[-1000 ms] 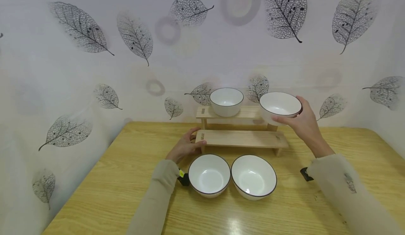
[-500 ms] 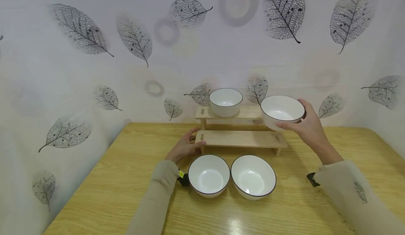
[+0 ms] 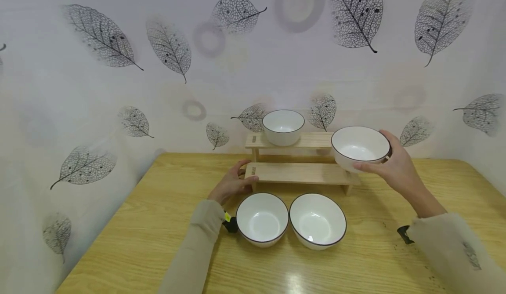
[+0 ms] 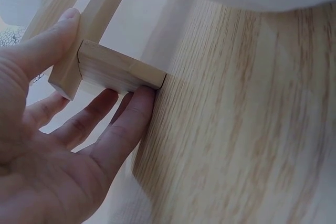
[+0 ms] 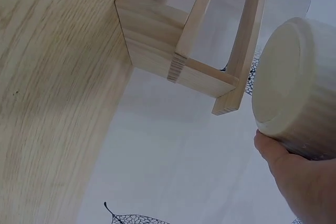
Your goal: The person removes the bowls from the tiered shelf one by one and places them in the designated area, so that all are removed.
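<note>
My right hand [image 3: 401,166] holds a white bowl [image 3: 360,147] with a dark rim by its right side, thumb at the near wall. The bowl is in the air at the right end of a two-step wooden stand [image 3: 300,173]; the right wrist view shows its underside [image 5: 278,77], away from the upper board. At the stand's left end my left hand [image 3: 231,184] grips the lower step, thumb on the board and fingers against the leg [image 4: 115,72]. A matching bowl [image 3: 283,128] stands on the upper step, left of its middle.
Two more white bowls, a left one [image 3: 262,219] and a right one [image 3: 318,221], stand side by side on the wood-grain table [image 3: 158,223] in front of the stand. Behind it hangs a pale cloth [image 3: 253,74] with a leaf print.
My right hand has brought its bowl lower, to the right and nearer to me, away from the upper step. The left hand keeps its grip, and the other bowls have not moved.
</note>
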Motion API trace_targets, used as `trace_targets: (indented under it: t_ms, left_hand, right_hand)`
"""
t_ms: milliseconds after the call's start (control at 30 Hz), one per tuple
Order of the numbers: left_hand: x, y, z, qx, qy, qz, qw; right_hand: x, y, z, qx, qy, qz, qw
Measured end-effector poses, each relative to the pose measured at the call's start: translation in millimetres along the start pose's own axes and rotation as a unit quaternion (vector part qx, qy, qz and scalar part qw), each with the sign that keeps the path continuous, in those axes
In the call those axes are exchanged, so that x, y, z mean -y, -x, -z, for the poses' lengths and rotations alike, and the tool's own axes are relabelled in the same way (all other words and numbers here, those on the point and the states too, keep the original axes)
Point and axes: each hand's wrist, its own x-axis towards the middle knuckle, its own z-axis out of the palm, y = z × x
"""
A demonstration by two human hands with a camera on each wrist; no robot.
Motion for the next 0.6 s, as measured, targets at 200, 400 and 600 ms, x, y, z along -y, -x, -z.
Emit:
trace_targets:
  t_ms: [200, 400, 600]
  left_hand:
    - [0.9, -1.6, 1.0, 0.003, 0.019, 0.006, 0.9998]
    - [0.7, -2.0, 0.7, 0.009, 0.006, -0.004, 0.9999]
    - [2.1, -2.2, 0.3, 0.006, 0.020, -0.003, 0.9998]
  right_hand:
    - [-7, 7.8, 2, 0.002, -0.017, 0.022, 0.9996]
    - [-16, 16.9, 7, -0.005, -0.019, 0.036, 0.9992]
    - [-21, 22.6, 8, -0.001, -0.008, 0.053, 0.9985]
